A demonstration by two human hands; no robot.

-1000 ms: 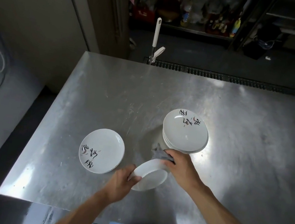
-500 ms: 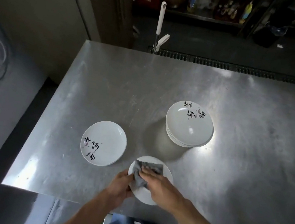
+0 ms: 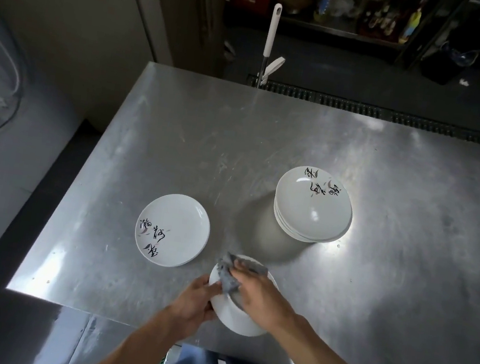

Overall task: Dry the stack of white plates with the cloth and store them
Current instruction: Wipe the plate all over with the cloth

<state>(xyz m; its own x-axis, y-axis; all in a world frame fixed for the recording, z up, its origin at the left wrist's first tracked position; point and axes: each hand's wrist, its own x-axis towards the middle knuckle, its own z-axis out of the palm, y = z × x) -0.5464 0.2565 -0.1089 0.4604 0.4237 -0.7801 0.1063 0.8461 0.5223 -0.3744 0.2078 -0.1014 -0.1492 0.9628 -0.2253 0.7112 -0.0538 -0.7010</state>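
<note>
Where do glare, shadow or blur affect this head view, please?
Head view: glare whitens the steel table right of the plate stack; the stack shadows leftward; the cloth on the held plate blurs slightly; back shelves sit dark.

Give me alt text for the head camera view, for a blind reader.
A person's right hand wipes a white plate with a grey cloth while the left hand holds its rim, over a steel table. A stack of painted plates stands to the right, another plate to the left.
</note>
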